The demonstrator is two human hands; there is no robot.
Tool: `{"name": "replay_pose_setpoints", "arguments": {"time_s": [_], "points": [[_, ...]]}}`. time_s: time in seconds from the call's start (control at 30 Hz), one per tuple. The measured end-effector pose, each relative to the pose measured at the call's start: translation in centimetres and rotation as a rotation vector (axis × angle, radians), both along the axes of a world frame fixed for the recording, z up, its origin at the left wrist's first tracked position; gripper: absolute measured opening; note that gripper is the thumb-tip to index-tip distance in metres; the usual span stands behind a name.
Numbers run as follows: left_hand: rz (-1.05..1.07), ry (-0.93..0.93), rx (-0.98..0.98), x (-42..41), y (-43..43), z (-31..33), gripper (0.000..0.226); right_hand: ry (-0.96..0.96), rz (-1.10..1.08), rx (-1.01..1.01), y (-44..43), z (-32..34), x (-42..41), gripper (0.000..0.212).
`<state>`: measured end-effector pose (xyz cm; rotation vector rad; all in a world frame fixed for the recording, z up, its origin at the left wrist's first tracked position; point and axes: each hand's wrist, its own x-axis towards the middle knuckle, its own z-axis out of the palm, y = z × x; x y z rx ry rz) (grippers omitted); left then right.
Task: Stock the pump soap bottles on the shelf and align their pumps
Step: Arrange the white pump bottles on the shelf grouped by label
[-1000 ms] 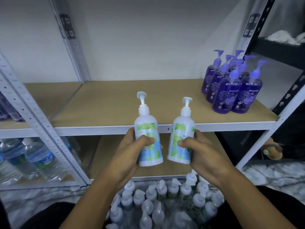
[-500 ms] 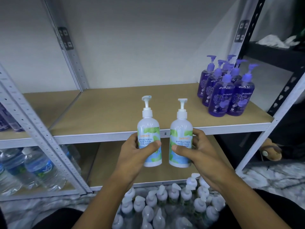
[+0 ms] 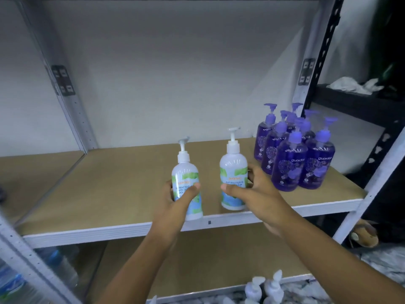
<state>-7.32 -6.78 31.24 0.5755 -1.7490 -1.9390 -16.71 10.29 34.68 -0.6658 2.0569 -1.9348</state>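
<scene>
My left hand (image 3: pixel 175 200) grips a white pump soap bottle (image 3: pixel 185 172) with a green and blue label, upright at the front edge of the tan shelf board (image 3: pixel 122 185). My right hand (image 3: pixel 260 194) grips a second white pump bottle (image 3: pixel 233 165), which is upright over the shelf board a little further in. Both pump heads point roughly right. Whether either base touches the board I cannot tell. To the right on the same shelf stands a tight cluster of several purple pump bottles (image 3: pixel 291 156).
More white pump bottles (image 3: pixel 265 288) show at the bottom edge below the shelf. Water bottles (image 3: pixel 19 279) lie on the lower left shelf. Grey uprights (image 3: pixel 70 106) frame the bay; a black rack (image 3: pixel 359 102) with white cloth stands at right.
Both hands have carried the two white bottles up and forward from below the shelf edge onto the shelf level. The camera has tilted upward.
</scene>
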Motion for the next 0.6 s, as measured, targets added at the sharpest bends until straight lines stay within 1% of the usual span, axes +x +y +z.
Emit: {"name": "replay_pose_setpoints", "arguments": {"time_s": [0.07, 0.13, 0.17, 0.27, 0.3, 0.53, 0.6], "points": [[-0.005, 0.005, 0.034, -1.0, -0.3, -0.6, 0.054, 0.030, -0.015, 0.010, -1.1, -0.5, -1.3, 0.054], [-0.011, 0.014, 0.047, -2.1, -0.5, -0.8, 0.040, 0.048, -0.028, 0.020, -2.2, -1.1, -2.4, 0.056], [-0.010, 0.015, 0.048, -2.5, -0.6, -0.9, 0.040, 0.041, -0.026, 0.026, -2.6, -1.5, -3.0, 0.057], [-0.003, 0.002, 0.061, -3.7, -0.6, -1.3, 0.060, 0.034, -0.019, 0.065, -3.4, -2.5, -4.4, 0.061], [0.001, -0.003, 0.065, -3.9, -0.7, -1.5, 0.063, 0.041, -0.021, 0.080, -3.6, -2.8, -4.7, 0.062], [0.005, -0.003, 0.123, -5.1, -1.3, -1.8, 0.065, 0.095, -0.048, 0.124, -4.1, -4.3, -5.8, 0.068], [0.011, -0.010, 0.135, -5.2, -1.3, -1.8, 0.068, 0.095, -0.053, 0.133, -4.1, -4.6, -5.7, 0.081]]}}
